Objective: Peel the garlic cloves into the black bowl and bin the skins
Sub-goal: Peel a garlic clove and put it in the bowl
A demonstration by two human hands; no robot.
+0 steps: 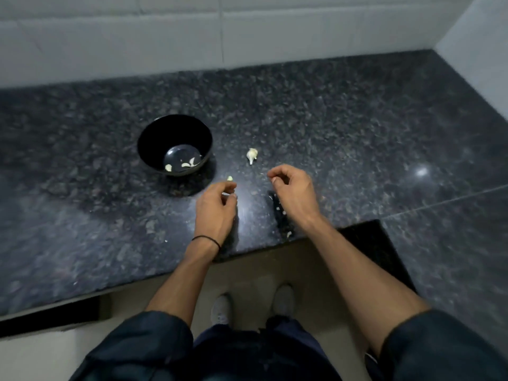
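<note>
The black bowl (175,125) stands upright on the dark speckled counter (343,127), left of the middle and about halfway between the front edge and the back edge. In its bottom lie peeled cloves (185,165), at least three; blur hides whether there is a fourth. One loose clove (229,178) sits between the bowl and the front edge, just beyond the left hand's fingertips, though contact cannot be told. One garlic head remnant (252,155), still in its skin, lies to the right of the bowl, apart from it. The left hand (217,207) hovers over the counter near the front edge with its fingers curled in, pinching a pale piece (226,194) against the thumb. The right hand (291,188) is beside it, fingers curled and thumb meeting forefinger, but what it holds, if anything, cannot be told. A few white skin scraps (288,234) lie by the front edge under the right wrist, with one more fleck further left. A thin black band (206,239) circles the left wrist. Below the counter's front edge are two grey shoes (221,309) on a pale floor, and a white tiled wall (247,31) meets the back edge.
</note>
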